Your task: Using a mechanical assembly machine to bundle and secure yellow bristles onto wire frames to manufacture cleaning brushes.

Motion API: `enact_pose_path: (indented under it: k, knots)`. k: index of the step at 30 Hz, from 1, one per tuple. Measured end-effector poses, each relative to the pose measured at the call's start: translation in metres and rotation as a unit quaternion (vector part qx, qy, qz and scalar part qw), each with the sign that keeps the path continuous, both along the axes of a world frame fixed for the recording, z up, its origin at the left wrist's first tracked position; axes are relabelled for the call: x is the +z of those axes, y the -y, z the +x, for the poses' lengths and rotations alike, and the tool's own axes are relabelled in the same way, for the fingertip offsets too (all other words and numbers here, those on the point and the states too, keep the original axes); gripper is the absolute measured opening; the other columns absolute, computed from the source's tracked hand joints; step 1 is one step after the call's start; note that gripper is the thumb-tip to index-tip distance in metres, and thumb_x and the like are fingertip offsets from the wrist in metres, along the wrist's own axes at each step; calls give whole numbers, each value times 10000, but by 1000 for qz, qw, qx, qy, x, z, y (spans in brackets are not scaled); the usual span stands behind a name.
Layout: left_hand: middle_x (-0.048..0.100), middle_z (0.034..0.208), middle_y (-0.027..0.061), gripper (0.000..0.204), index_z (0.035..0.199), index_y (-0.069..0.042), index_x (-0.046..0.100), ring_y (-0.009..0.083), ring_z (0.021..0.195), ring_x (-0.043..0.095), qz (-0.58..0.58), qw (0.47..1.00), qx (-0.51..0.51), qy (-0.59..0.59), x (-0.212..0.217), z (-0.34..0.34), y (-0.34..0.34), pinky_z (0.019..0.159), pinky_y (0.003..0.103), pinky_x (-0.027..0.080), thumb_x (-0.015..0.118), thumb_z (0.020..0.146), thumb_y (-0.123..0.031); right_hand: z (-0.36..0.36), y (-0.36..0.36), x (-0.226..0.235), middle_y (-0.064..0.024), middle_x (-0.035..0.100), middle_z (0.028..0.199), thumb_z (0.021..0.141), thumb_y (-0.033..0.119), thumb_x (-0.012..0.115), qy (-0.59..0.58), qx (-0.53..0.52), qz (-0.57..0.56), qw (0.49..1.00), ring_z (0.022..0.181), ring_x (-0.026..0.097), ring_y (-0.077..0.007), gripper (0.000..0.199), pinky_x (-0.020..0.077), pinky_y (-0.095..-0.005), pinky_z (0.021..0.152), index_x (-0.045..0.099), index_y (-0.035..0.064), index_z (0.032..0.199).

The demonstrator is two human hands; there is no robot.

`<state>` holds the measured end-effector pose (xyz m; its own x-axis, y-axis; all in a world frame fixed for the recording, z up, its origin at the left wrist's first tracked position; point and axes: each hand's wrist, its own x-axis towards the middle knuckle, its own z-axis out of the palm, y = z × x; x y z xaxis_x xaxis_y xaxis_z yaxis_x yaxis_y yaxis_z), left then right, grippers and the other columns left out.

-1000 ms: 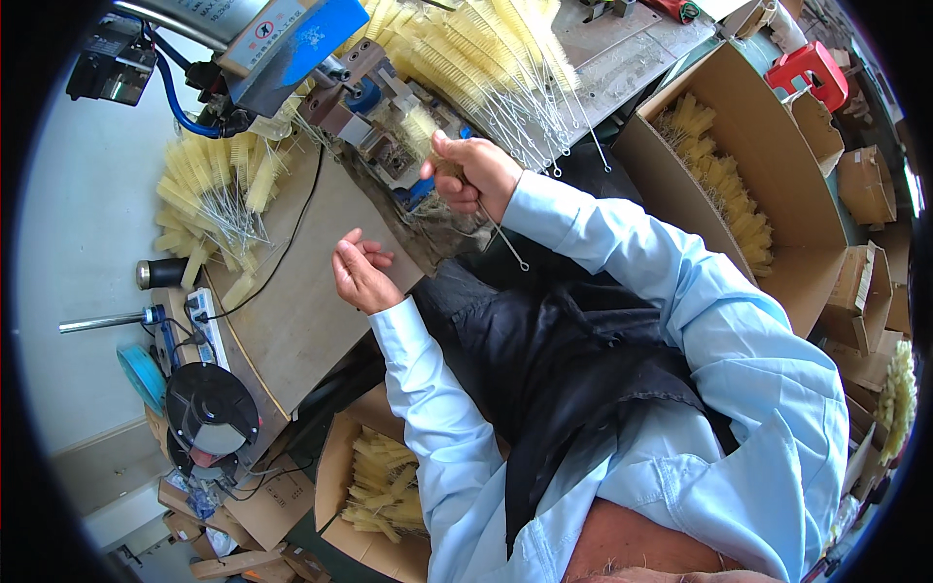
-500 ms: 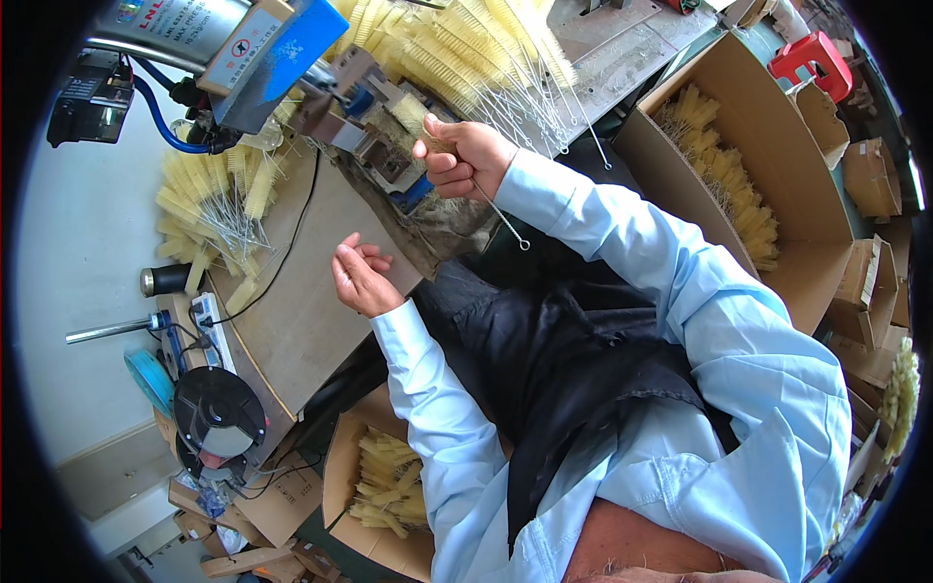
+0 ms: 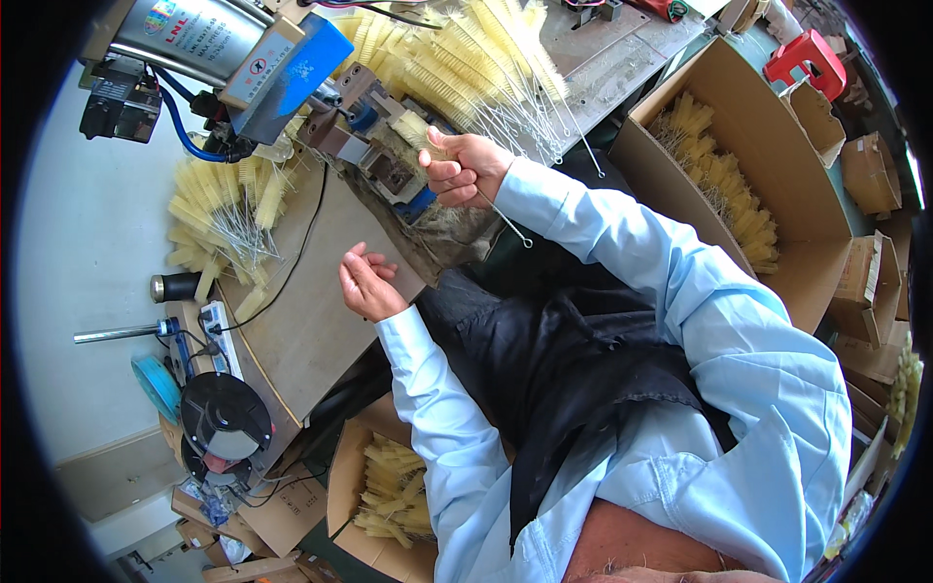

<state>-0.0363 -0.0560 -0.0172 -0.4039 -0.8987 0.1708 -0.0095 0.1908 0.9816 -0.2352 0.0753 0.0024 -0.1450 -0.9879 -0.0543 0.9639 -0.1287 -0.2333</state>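
Note:
My right hand [image 3: 468, 171] is closed around a bottle brush [image 3: 409, 126] with pale yellow bristles. Its bristle end points at the small metal fixture [image 3: 391, 173] of the press, and its wire stem [image 3: 510, 223] with a looped end sticks out below my fingers. Whether the bristle tip touches the fixture I cannot tell. Over the bench board [image 3: 321, 321], my left hand [image 3: 371, 284] hovers with loosely curved fingers apart and nothing in them.
A pile of brushes [image 3: 466, 68] lies beyond my right hand; another pile [image 3: 228, 199] sits left of the fixture. Cardboard boxes of brushes stand at right [image 3: 807, 194] and lower left [image 3: 340, 486]. The press cylinder [image 3: 194, 39] overhangs the far left. A black cable [image 3: 309, 233] crosses the board.
The whole view has shifted slightly, with the press and bench moving rightward in the picture. Both hands keep nearly the same pose, and the brush stays in my right hand.

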Motion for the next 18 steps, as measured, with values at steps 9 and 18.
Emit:
enact_pose_path:
  k: [9, 18]
  knots:
    - [564, 732, 38, 390, 1066, 22, 632, 75, 558, 442, -9, 1000, 0, 7, 2, -2, -1, 528, 233, 446, 451, 1055, -323, 0, 7, -2, 41, 392, 563, 1070, 465, 298, 5, -21, 38, 999, 409, 256, -43, 496, 251, -219, 358, 530, 39, 967]
    - [563, 736, 35, 377, 1076, 12, 646, 78, 559, 440, -39, 999, 2, 16, 1, 1, 0, 514, 238, 443, 457, 1053, -314, 3, 4, 9, 66, 356, 562, 1062, 492, 316, -23, -24, 106, 994, 417, 234, -51, 488, 237, -222, 362, 524, 62, 961]
